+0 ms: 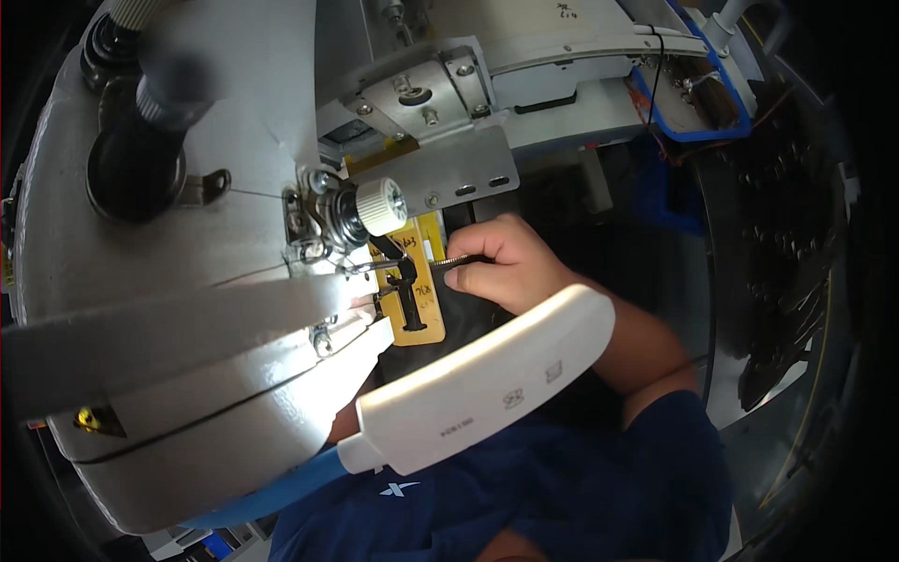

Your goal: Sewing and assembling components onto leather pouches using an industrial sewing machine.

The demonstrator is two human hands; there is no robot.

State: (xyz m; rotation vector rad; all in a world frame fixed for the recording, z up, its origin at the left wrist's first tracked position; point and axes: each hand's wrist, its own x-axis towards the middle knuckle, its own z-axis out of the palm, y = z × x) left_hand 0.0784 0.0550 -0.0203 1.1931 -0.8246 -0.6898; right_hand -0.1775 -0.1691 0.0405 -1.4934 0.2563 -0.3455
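Right hand pinches a slim ridged tool beside a yellow plate under a sewing machine

The person's right hand (pixel 510 264) is closed in a pinch, thumb and forefinger gripping a slim ridged metal tool (pixel 451 261). The tool points left toward the right edge of a yellow plate (pixel 428 317), which carries handwritten marks; whether the tip touches it cannot be told. A black, bar-like part (pixel 409 298) lies over the plate. The left hand is out of sight behind the machine, so its state cannot be told; only a bit of skin shows below the machine head.

The pale machine head (pixel 234 412) fills the left side, with a ribbed white knob (pixel 381 206) just above and left of the plate. Beyond the plate, a slotted metal bracket (pixel 468 175) is fixed to the machine. A lit white lamp (pixel 487 379) slants across in front of the right forearm, joined at its lower left end to a blue arm (pixel 281 489). The person wears a dark blue shirt (pixel 581 487). At upper right, a blue tray (pixel 719 134) holds small metal pieces and something brown.
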